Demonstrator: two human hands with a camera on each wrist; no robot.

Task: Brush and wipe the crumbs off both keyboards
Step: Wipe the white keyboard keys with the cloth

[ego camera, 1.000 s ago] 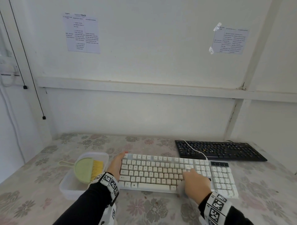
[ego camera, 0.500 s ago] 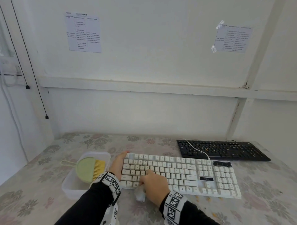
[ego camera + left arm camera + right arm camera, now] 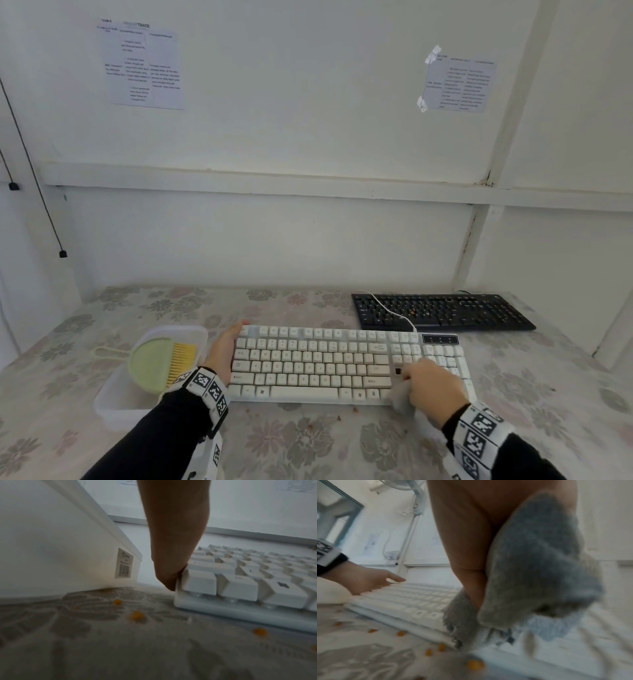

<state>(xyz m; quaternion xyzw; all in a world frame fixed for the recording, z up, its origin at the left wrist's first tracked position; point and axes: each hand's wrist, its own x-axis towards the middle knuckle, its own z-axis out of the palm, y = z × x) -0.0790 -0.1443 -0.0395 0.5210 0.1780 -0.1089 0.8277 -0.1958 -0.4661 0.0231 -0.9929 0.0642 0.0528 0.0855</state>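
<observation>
Wiping stage on the white full-size plastic keyboard [image 3: 346, 365] near the floral-clothed table's [image 3: 342, 442] front edge, left hand [image 3: 224, 353] flat, bracing its left end, right hand [image 3: 433, 383] apparently clutching the grey fleecy cloth [image 3: 537, 566]; next, sweeping remaining orange crumbs [image 3: 475, 664] clear.

Fuzzy grey cloth [image 3: 539, 566], a soft nap with a frayed, ragged edge, sits on the white keyboard [image 3: 308, 363], smooth matt plastic keycaps. The worktop [image 3: 308, 442] wears a floral-printed covering, faintly sheened. The tub [image 3: 116, 401] is translucent frosted plastic with a paper barcode label on its wall. The brush [image 3: 154, 366] looks matt pale-green plastic with yellow bristles. The black keyboard [image 3: 442, 311] is dull dark plastic. Grainy orange crumbs [image 3: 136, 615] dot the covering.
</observation>
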